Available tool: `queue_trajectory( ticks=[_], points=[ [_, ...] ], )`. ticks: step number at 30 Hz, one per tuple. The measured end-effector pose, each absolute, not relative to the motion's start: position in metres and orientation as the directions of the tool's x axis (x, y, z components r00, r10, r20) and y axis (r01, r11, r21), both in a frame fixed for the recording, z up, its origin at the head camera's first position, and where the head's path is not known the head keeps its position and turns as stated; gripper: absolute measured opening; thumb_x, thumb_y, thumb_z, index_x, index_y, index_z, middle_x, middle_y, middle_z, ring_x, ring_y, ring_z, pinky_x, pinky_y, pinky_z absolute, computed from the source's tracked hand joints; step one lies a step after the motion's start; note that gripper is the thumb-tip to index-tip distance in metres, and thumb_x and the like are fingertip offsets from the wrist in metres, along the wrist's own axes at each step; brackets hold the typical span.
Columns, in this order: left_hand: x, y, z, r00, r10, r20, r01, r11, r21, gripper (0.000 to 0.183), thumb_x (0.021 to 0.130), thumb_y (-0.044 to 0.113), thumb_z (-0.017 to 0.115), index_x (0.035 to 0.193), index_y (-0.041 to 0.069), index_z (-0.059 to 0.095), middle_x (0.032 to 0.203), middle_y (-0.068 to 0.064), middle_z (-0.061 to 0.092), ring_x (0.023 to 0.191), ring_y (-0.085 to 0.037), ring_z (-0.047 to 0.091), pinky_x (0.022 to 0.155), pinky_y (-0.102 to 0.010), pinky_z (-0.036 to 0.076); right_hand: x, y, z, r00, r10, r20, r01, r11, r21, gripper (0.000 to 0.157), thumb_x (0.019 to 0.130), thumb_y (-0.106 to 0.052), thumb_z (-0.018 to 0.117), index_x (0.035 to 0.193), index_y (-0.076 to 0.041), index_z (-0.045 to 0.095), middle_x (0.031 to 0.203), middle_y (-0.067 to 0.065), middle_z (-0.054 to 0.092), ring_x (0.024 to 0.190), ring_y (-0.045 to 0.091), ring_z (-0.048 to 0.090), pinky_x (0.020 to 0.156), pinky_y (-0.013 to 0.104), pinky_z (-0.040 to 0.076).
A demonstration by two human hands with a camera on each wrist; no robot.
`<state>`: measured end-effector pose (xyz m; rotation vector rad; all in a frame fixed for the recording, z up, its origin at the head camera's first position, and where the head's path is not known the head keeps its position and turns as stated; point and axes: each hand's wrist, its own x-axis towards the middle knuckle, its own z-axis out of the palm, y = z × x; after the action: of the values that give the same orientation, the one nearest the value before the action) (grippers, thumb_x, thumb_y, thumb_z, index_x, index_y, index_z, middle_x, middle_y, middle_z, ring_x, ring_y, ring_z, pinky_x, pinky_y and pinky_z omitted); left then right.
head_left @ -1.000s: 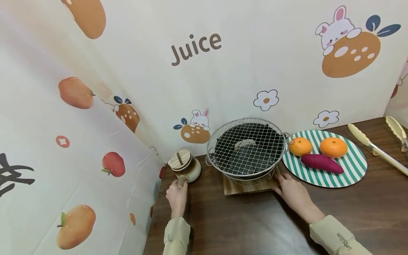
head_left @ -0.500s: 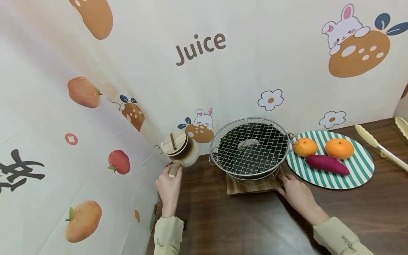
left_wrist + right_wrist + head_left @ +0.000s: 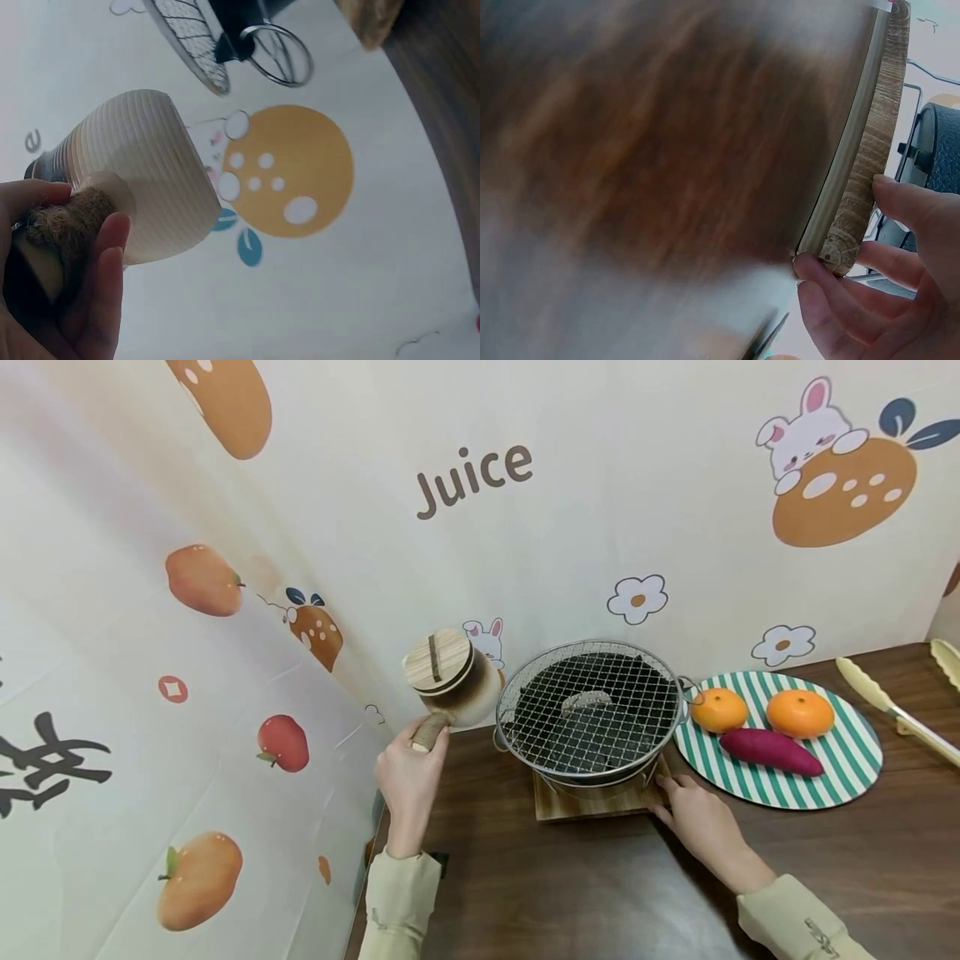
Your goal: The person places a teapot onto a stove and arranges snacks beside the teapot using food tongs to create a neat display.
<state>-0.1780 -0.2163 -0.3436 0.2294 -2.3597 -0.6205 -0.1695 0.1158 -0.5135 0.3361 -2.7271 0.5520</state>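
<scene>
My left hand (image 3: 411, 777) grips the twine-wrapped side handle (image 3: 429, 732) of a small cream-and-brown teapot (image 3: 486, 693) with a wooden lid (image 3: 441, 658). The teapot is raised off the table, left of a round charcoal grill (image 3: 600, 727) topped with wire mesh. In the left wrist view the pot's ribbed body (image 3: 142, 165) shows, with fingers and thumb round the handle. A wooden board (image 3: 592, 806) lies under the grill, and my right hand (image 3: 705, 822) holds its front right corner. The right wrist view shows thumb and fingers on the board's edge (image 3: 874, 142).
Right of the grill is a green-and-white striped oval mat (image 3: 832, 777) with two oranges (image 3: 799, 713) and a purple sweet potato (image 3: 771, 752). Tongs (image 3: 892, 706) lie farther right. A printed wall covering (image 3: 570, 543) rises directly behind, and another side wall (image 3: 247, 810) stands left.
My left hand has lifted the teapot from the table, then moved it higher and right towards the grill. My right hand stays at the board's corner. The head view has shifted slightly.
</scene>
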Motion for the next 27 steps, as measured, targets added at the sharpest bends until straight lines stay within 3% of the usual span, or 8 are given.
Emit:
queue_trajectory(
  ticks=[7, 27],
  points=[
    [-0.187, -0.199, -0.334, -0.753, -0.272, 0.599, 0.050, 0.884, 0.464, 0.028, 0.076, 0.036, 0.073, 0.100, 0.022, 0.076, 0.076, -0.005, 0.075, 0.054, -0.024, 0.062, 0.045, -0.034, 0.038, -0.169, 0.116, -0.515, -0.920, -0.151, 0.362, -0.279, 0.900, -0.334, 0.044, 0.075, -0.025, 0.081, 0.106, 0.003, 0.068, 0.096, 0.023, 0.066, 0.058, 0.029, 0.062, 0.049, 0.042, 0.050],
    [-0.205, -0.167, -0.334, -0.805, -0.168, 0.568, 0.136, 0.881, 0.454, 0.030, 0.077, 0.035, 0.075, 0.102, 0.018, 0.076, 0.077, -0.008, 0.075, 0.056, -0.025, 0.064, 0.045, -0.033, 0.041, -0.168, 0.114, -0.515, -0.925, -0.141, 0.352, -0.266, 0.902, -0.340, 0.043, 0.075, -0.024, 0.081, 0.106, 0.003, 0.069, 0.095, 0.023, 0.067, 0.057, 0.027, 0.062, 0.049, 0.040, 0.050]
  ],
)
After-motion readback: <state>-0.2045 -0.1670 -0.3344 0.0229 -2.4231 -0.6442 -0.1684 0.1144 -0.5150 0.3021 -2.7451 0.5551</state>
